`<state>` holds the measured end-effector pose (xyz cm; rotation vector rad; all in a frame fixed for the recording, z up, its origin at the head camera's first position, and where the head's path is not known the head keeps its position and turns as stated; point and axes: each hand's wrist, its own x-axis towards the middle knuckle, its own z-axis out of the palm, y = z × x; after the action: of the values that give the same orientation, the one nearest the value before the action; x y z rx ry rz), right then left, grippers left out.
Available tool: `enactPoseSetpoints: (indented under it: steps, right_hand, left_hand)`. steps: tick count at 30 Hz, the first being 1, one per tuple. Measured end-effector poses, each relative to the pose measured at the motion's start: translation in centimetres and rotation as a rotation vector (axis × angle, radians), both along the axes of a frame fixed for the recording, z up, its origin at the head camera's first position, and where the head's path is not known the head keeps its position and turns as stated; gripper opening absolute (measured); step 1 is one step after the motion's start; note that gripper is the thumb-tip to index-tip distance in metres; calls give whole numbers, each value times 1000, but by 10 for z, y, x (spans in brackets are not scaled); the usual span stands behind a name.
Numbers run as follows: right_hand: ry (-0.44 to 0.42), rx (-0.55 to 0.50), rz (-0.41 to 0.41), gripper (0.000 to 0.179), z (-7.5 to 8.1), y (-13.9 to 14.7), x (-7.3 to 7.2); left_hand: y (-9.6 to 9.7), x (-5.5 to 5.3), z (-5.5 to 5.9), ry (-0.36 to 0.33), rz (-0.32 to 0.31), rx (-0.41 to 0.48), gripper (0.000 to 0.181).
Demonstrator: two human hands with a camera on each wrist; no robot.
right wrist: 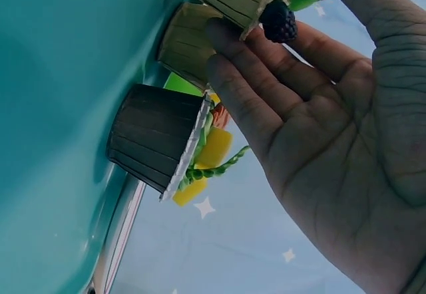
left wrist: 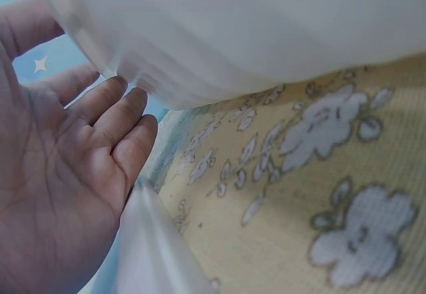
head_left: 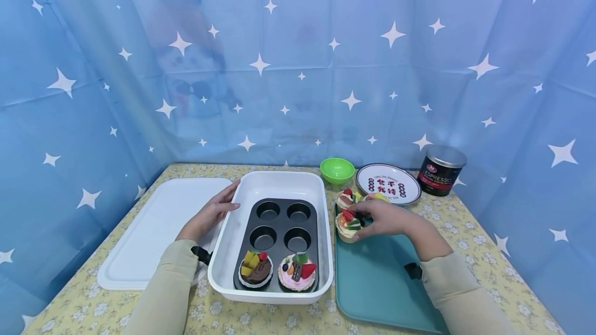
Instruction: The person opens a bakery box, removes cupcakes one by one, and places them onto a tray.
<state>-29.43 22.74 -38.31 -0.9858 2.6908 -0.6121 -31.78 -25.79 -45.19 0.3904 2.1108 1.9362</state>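
Note:
A deep white tub (head_left: 219,257) holds a dark muffin tin (head_left: 281,219). Two fruit-topped cupcakes sit in its near cups: a chocolate cupcake (head_left: 258,272) and a pink cupcake (head_left: 298,273). My left hand (head_left: 215,212) holds the tub's left rim, thumb over the edge and fingers (left wrist: 110,111) against the outer wall. Over the teal tray (head_left: 382,278), my right hand (head_left: 384,217) grips a cream cupcake (head_left: 347,227) topped with strawberry and green fruit. Behind it stand more cupcakes, among them one in a dark wrapper (right wrist: 156,134), partly hidden by the hand.
A white lid (head_left: 153,226) lies left of the tub. Along the back are a green bowl (head_left: 337,170), a plate with red lettering (head_left: 388,184) and an espresso tin (head_left: 440,169). A starry blue curtain (head_left: 298,66) hangs behind the flowered tablecloth (head_left: 493,268).

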Motion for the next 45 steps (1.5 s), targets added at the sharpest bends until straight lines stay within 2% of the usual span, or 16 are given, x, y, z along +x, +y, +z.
enactPoseSetpoints:
  steps: [11,22,31,36,45]
  right_hand:
    - [-37,-16,-25,66,5,0,2]
    - [-27,-28,-65,67,9,0,3]
    - [32,-46,0,64,11,-2,6]
    - [85,-77,62,56,11,-4,6]
    - [155,-103,115,48,14,-12,10]
  left_hand:
    - [0,-1,-2,3,5,-7,76]
    - [0,-1,-1,5,-2,-10,76]
    - [0,-2,-3,10,-7,0,77]
    - [0,-3,-3,15,-9,3,77]
    - [0,-2,-2,23,-9,4,78]
